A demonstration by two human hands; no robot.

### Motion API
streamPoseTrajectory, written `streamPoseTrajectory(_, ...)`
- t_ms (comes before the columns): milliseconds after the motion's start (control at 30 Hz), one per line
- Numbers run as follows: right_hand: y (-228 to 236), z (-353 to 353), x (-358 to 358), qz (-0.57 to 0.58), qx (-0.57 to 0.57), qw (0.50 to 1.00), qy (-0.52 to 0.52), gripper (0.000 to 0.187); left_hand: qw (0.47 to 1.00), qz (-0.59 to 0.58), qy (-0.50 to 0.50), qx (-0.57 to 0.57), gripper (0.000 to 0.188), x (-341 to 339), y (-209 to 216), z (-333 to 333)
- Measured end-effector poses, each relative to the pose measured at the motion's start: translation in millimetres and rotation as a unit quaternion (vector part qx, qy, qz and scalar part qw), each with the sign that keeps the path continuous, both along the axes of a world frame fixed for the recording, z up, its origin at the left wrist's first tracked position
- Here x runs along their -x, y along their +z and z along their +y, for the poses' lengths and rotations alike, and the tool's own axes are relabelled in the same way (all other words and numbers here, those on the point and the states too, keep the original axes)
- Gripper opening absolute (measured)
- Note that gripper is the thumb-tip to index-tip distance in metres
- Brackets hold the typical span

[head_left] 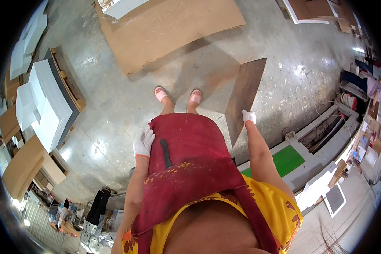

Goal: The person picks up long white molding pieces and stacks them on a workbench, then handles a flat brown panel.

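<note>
My right hand (249, 117), in a white glove with an orange cuff, is closed on the edge of a dark brown flat board (245, 91). The board stands tilted to my right, narrow in this view, its lower end near my side. My fingers behind its edge are partly hidden. My left hand (143, 142), gloved the same way, hangs beside my dark red apron (190, 139). Its fingers are loosely stretched, and nothing is in them.
A large cardboard sheet (169, 31) lies on the concrete floor ahead. At left, white panels (51, 106) are stacked on a wooden pallet (67, 80). A long grey machine bed (317, 144) with a green panel (288, 161) runs along my right. Cardboard pieces (23, 163) lie at lower left.
</note>
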State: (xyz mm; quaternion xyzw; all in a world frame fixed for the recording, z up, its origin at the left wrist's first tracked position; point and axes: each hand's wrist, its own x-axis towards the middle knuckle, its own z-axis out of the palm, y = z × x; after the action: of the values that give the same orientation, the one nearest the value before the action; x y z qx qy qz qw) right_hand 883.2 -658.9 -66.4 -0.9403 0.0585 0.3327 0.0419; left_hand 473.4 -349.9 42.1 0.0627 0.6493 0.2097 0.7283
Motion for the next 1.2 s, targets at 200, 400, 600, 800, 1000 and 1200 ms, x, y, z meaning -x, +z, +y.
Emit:
streamPoseTrajectory(200, 9, -5, -8, 0.0, 0.02, 1.0, 0.005, 0.045, 1.0, 0.004, 0.009, -0.001, 0.04, -3, 6, -3)
streamPoseTrajectory(400, 21, -54, -20, -0.083, 0.007, 0.995, -0.045, 0.054, 1.0, 0.002, 0.001, -0.001, 0.041, 2, 4, 0)
streamPoseTrajectory(600, 61, -95, 5, -0.098, -0.047, 0.99, -0.086, 0.064, 1.0, 0.024, 0.01, -0.004, 0.036, 3, 5, 0)
streamPoseTrajectory(800, 40, -125, 66, -0.057, -0.067, 0.981, -0.172, 0.063, 1.0, 0.011, -0.015, 0.005, 0.036, -8, -2, -6)
streamPoseTrajectory(1000, -10, -113, 86, 0.045, -0.067, 0.967, -0.24, 0.05, 0.998, -0.005, -0.057, -0.007, 0.039, -13, 7, -4)
streamPoseTrajectory(1200, -9, -93, 86, 0.051, -0.097, 0.961, -0.254, 0.045, 0.997, 0.041, -0.056, -0.025, 0.041, -11, 14, 1)
